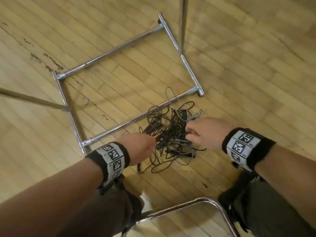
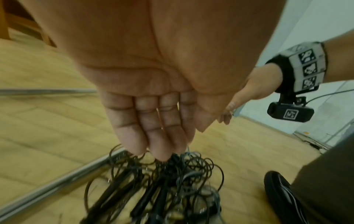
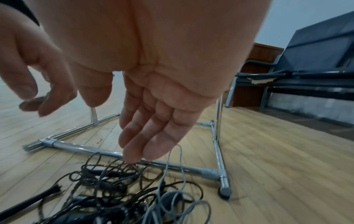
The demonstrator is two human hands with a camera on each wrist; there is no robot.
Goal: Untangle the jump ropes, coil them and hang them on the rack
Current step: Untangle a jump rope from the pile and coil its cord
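Note:
A tangle of black and grey jump ropes (image 1: 171, 132) lies on the wooden floor, partly over the near bar of the chrome rack base (image 1: 109, 53). My left hand (image 1: 150, 142) reaches in from the left; in the left wrist view its straight fingers (image 2: 164, 150) hover just above the black loops (image 2: 168, 178) and hold nothing. From the right comes my right hand (image 1: 189, 132), fingers relaxed and spread (image 3: 139, 154) over the ropes (image 3: 114, 178) without gripping any. A grey rope (image 3: 172, 204) loops up near its fingertips. A black handle (image 3: 28, 201) lies at the left.
The rack's upright pole (image 1: 183, 23) rises at the far right of its base; a second, blurred pole (image 1: 30, 100) slants in on the left. A chrome chair frame (image 1: 188, 204) sits between my legs. A dark blue bench (image 3: 316, 53) stands by the wall.

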